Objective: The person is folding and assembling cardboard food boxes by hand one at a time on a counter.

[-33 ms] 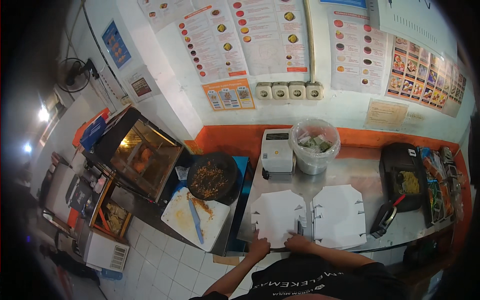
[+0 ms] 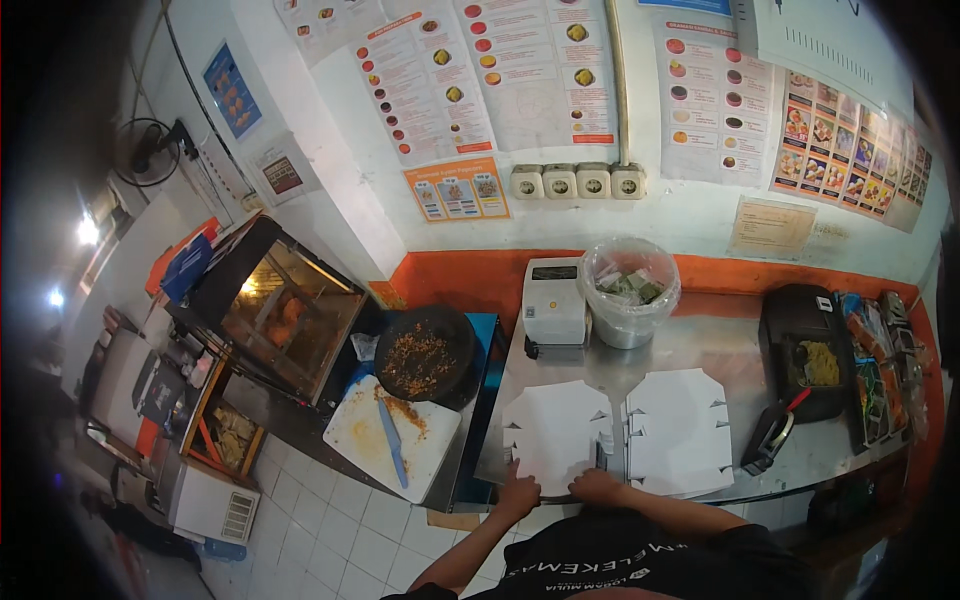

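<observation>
The person is standing at a grey steel surface [image 2: 700, 345], both hands working at the near edge of a flat white cardboard box blank [image 2: 555, 432]. The left hand [image 2: 518, 494] is resting on the blank's lower left corner, fingers curled down onto it; whether the grip is closing on the card I cannot tell. The right hand [image 2: 598, 486] is pressing on the blank's lower right corner, beside a small dark object whose kind is too small to tell; its grip is likewise unclear. A stack of identical white box blanks [image 2: 678, 430] is lying just beside, to the right.

Behind them a white boxy label printer [image 2: 553, 300] is sitting next to a clear round plastic tub lined with a bag [image 2: 630, 292]. Farther right a black tray of yellowish food [image 2: 812, 352] is standing near a row of colourful sachets [image 2: 878, 370].

On the wall, tall white menu posters with round food pictures [image 2: 480, 70] are hanging above a small orange-edged sign [image 2: 458, 190] and 4 cream wall sockets [image 2: 578, 181]. A grid poster of small orange food photographs [image 2: 850, 150] is filling the right side.
</observation>
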